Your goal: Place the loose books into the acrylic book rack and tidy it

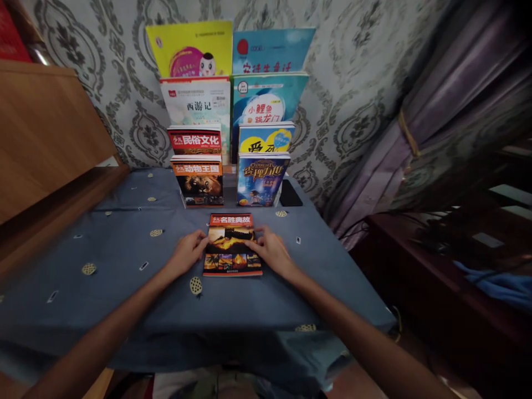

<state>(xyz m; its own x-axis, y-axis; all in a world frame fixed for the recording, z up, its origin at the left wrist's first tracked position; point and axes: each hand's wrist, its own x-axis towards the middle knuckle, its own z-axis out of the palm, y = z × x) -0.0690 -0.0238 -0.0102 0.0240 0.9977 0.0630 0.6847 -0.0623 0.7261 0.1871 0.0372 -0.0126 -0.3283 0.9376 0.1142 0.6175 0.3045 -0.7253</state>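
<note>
A book with a Great Wall picture and an orange title band (229,242) lies cover up on the tablecloth in front of me. My left hand (189,252) has its curled fingers at the book's left edge. On the opposite side my right hand (274,252) grips the right edge, its thumb resting on the cover. Just behind stand two upright stacks of books. A lion-cover book (200,183) fronts the left stack, and a blue book (261,180) fronts the right one.
Taller books, a yellow one (189,44) and a blue one (272,50), stand at the back near the patterned wall. A black phone-like slab (291,193) lies right of the stacks. A wooden panel (50,127) borders the table (137,299) at left; a curtain (382,149) hangs at right.
</note>
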